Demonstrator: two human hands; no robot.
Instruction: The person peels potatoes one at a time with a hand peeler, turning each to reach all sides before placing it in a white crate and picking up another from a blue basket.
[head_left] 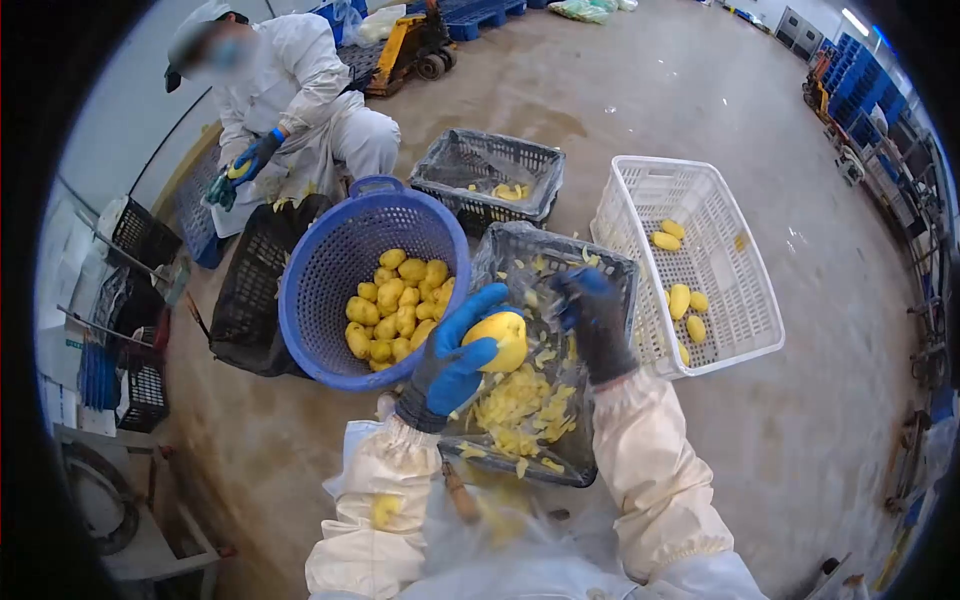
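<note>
In a blue glove, my left hand [455,355] is closed around a yellow potato [503,341] above a black crate [505,237] lined with clear plastic. Pale peelings [520,412] lie heaped in this crate. My right hand [595,322], in a dark blue glove, hangs over the crate's right side, apart from the potato. Motion blurs its fingers, so whatever they hold cannot be made out. To the left stands a round blue basket [318,275] with several unpeeled-looking potatoes [395,305]. A white crate [735,335] on the right holds several smooth yellow potatoes [680,300].
Another black crate [487,204] with a few peelings sits farther forward. At upper left a seated person [300,110] in white holds a potato in gloved hands. A black-lined crate [245,310] stands beside the blue basket. Behind is a yellow pallet jack [395,55].
</note>
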